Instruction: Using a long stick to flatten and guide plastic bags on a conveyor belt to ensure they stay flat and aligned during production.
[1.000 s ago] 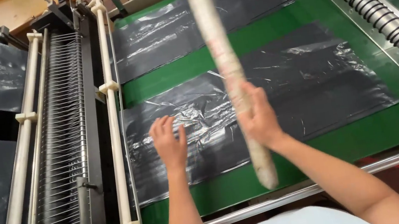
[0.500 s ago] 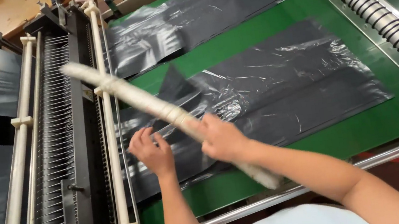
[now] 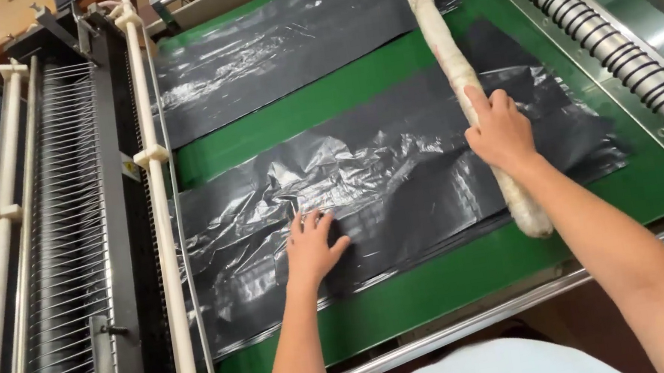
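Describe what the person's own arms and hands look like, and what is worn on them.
Both forearms are bare, with no sleeves in view. The left hand and the right hand wear no gloves, and no rings, watch or bands show. A pale light-blue garment shows at the bottom edge.

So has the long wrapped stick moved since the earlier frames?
Yes. The long wrapped stick, raised and angled toward the white rail earlier, now lies along the black plastic sheets near the coiled roller, under the right hand.

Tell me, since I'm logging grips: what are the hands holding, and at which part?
The right hand grips the long pale rod near its lower third. The left hand holds nothing; it lies flat on the black plastic sheets.
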